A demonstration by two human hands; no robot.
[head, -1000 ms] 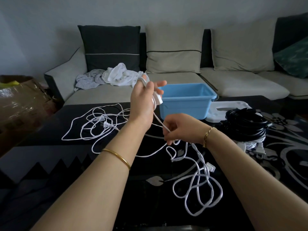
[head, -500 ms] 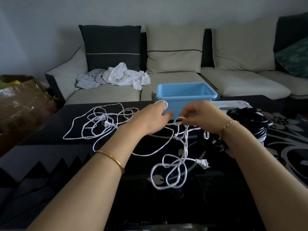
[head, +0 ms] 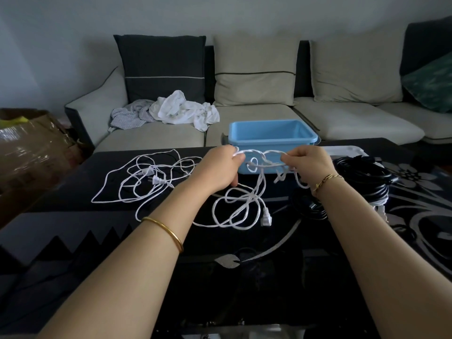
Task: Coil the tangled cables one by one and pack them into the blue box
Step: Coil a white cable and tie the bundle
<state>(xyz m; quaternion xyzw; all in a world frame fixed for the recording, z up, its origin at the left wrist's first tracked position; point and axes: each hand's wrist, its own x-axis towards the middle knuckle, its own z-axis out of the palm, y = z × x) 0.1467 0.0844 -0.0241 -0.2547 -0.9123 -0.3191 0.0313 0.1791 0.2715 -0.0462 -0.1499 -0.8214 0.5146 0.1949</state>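
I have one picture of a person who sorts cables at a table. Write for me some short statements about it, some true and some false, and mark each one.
1. The left hand and the right hand both grip the white cable. True.
2. The blue box already holds a coiled cable. False: no cable shows inside it.
3. A coiled black cable lies on the table, on the person's right. True.
4. The white clothes lie on the table. False: they lie on the sofa.
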